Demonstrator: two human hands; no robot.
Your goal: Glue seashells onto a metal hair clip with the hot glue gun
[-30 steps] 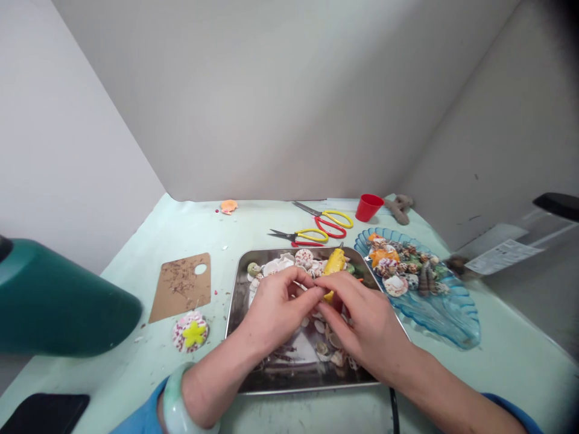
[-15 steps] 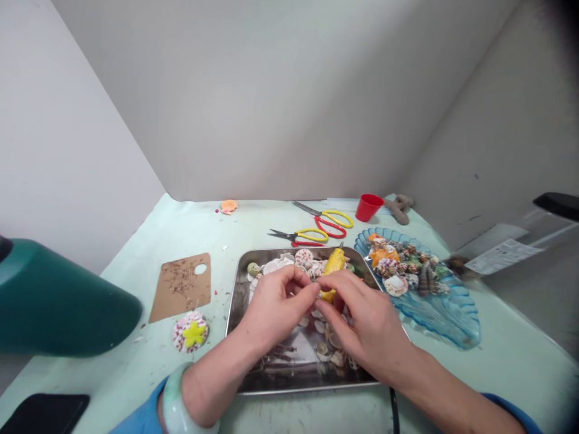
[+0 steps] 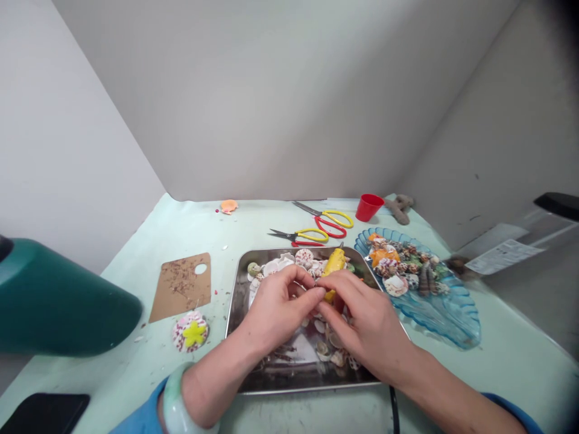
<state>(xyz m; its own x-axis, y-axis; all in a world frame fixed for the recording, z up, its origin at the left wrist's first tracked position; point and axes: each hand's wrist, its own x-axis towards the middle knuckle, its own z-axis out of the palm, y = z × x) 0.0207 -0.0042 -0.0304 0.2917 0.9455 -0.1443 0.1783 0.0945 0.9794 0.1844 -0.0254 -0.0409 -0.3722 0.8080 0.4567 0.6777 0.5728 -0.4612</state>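
Note:
Over a metal tray, my left hand and my right hand meet with their fingertips pinched together. Whatever sits between the fingers is too small or too hidden to name. Beneath them the tray holds white and speckled seashells, several small shells nearer its front, and a yellow tube-shaped thing partly covered by my right hand. A pale green bangle circles my left wrist.
Left of the tray lie a brown card, a speckled disc with a yellow flower shape and a green bottle. Behind stand two scissors and a red cup. A blue shell-shaped dish with shells is at right.
My fingertips have shifted very slightly to the right, still pinched together over the tray. Everything else stays in place.

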